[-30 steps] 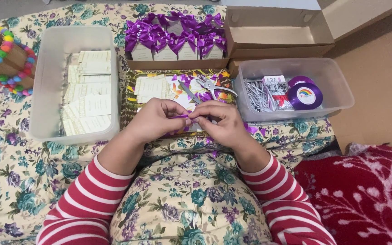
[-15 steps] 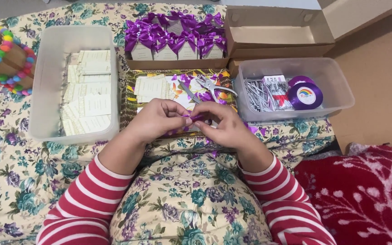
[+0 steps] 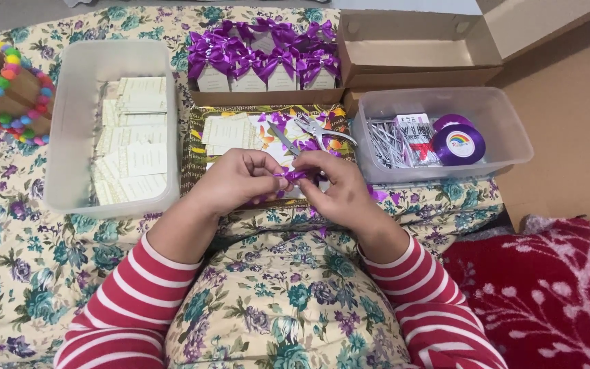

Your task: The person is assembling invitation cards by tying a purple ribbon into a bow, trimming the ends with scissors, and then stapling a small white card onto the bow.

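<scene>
My left hand (image 3: 235, 179) and my right hand (image 3: 336, 184) meet over a patterned tray (image 3: 192, 147), both pinching a short piece of purple ribbon (image 3: 293, 175) between the fingertips. Both sleeves are striped red and white. On the tray, behind my hands, lie cream cards (image 3: 225, 131), purple ribbon scraps and a pair of metal pliers (image 3: 322, 130). Beyond it stands a cardboard tray holding several small cream boxes tied with purple bows (image 3: 264, 58).
A clear bin of cream cards (image 3: 134, 143) sits at the left. A clear bin at the right (image 3: 507, 126) holds a purple ribbon spool (image 3: 457, 142) and wire ties. An open cardboard box (image 3: 411, 51) is behind it. A bead-rimmed basket (image 3: 5, 89) sits far left. A red blanket (image 3: 554, 287) lies at lower right.
My fingers have shifted slightly on the purple ribbon, with the hands staying together in the same place. Nothing else has moved.
</scene>
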